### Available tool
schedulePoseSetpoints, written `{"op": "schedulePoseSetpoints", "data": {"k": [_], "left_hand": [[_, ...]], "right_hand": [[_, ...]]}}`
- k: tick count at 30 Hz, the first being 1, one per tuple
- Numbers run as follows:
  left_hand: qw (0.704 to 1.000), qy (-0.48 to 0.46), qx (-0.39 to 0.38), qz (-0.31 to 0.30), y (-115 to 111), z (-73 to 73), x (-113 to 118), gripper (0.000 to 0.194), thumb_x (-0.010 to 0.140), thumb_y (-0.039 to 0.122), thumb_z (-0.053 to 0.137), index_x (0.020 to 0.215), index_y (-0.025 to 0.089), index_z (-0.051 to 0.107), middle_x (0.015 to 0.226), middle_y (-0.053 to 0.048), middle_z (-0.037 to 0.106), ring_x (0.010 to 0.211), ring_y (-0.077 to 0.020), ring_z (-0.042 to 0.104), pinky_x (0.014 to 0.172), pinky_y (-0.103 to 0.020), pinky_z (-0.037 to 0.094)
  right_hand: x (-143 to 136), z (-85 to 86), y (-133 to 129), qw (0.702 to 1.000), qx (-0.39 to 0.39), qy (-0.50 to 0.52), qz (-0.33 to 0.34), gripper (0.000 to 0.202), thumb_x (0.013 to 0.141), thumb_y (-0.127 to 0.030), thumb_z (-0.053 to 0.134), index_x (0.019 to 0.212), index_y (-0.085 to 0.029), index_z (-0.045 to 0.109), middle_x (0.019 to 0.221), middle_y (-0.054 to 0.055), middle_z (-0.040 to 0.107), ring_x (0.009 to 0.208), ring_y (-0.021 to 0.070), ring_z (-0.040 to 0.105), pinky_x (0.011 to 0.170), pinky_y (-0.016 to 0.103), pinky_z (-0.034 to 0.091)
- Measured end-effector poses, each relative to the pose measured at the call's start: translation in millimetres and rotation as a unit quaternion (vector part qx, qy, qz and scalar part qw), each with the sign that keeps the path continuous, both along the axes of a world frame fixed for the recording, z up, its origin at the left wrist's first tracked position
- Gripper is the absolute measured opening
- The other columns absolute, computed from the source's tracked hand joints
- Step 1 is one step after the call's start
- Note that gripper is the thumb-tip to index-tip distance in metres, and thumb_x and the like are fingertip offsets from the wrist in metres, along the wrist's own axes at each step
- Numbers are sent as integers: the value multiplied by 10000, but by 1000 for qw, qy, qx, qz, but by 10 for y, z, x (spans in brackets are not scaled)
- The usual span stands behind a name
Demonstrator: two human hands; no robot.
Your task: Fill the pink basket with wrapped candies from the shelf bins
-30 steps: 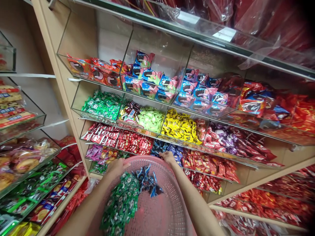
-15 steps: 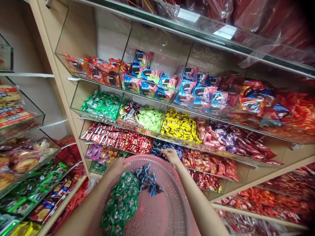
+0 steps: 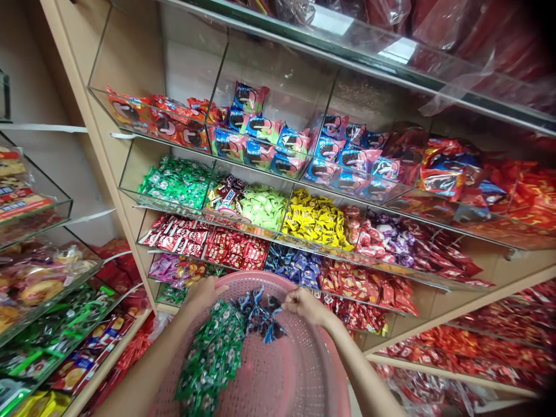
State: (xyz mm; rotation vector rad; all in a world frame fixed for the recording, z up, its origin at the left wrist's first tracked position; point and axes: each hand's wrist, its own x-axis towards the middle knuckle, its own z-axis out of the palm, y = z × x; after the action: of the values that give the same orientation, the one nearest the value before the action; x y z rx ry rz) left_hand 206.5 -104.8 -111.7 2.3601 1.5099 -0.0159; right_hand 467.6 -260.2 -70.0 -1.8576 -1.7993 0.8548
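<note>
Pink plastic, perforated, makes up the round basket [image 3: 278,379] at six o'clock in the view. On the basket's own dial, green-wrapped sweets [image 3: 217,353] heap from seven to eleven o'clock, and a smaller cluster of blue-and-black-wrapped sweets [image 3: 257,315] lies touching them near twelve. The left hand [image 3: 203,292] grasps the rim at eleven. The right hand [image 3: 302,304] is over the basket at one o'clock, fingers curled, close to the blue-and-black cluster; whether anything is pinched in it I cannot tell.

Half a second ago that right hand was farther out, past the rim by the dark blue packets [image 3: 299,267]; it has since drawn back over the basket. The left hand keeps its place, and the green heap looks unchanged.

Beyond, towards twelve, clear-walled bins [image 3: 218,75] climb in rows: green packets [image 3: 176,182] at eleven, yellow packets [image 3: 317,219] at one, blue-and-pink packs [image 3: 260,153] higher up at twelve. A pale wooden upright [image 3: 72,75] slants at ten o'clock, with more stocked shelving at nine.
</note>
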Motion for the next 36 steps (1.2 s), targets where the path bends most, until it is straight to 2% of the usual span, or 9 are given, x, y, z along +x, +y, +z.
{"op": "schedulePoseSetpoints", "data": {"k": [4,7,17,23,27,31,36], "left_hand": [[1000,5,11,-8,-6,5,-4,494,807,570,385,968,172,629,973,-149,689,952,-289,629,775,-345,457],[1000,7,10,-7,-5,9,-6,493,808,565,388,983,170,625,980,-152,687,947,-289,630,769,-342,455],[1000,6,11,-8,-1,-6,-2,491,811,565,380,971,174,630,968,-155,689,936,-302,632,751,-353,458],[1000,6,9,-10,-1,-12,-8,477,813,556,380,956,171,624,963,-153,690,927,-295,636,746,-344,458],[1000,4,7,-13,-6,1,-8,483,819,552,375,968,162,618,975,-159,687,948,-296,632,761,-344,456],[1000,-5,-1,-7,-23,20,-5,476,818,542,392,1003,161,610,997,-159,683,963,-298,628,764,-344,454],[1000,-3,-8,2,-32,28,3,445,817,516,417,1014,171,617,996,-151,686,960,-283,632,760,-327,453]], "right_hand": [[19,-205,-1,988,-7,-151,-21,128,730,-194,566,611,-162,599,595,-13,544,639,130,471,596,231,319],[3,-273,-4,976,-5,-218,-10,119,737,-173,543,665,-175,638,710,23,622,759,170,533,669,247,357],[-227,-193,-89,951,-63,-303,2,210,826,-203,476,923,-165,659,967,86,664,932,210,578,754,274,384],[-204,-156,-58,954,-53,-294,-10,218,844,-322,511,876,-164,657,917,87,666,893,206,589,727,266,379],[-89,-16,87,953,-8,-300,-47,242,870,-360,486,865,-185,653,894,95,665,874,202,597,698,262,366],[100,111,349,951,42,-286,-112,217,886,-307,457,907,-207,649,899,86,672,862,197,608,683,257,361],[309,65,689,942,98,-271,-173,255,864,-195,450,1064,-206,607,1063,85,623,930,172,586,724,233,372]]}}
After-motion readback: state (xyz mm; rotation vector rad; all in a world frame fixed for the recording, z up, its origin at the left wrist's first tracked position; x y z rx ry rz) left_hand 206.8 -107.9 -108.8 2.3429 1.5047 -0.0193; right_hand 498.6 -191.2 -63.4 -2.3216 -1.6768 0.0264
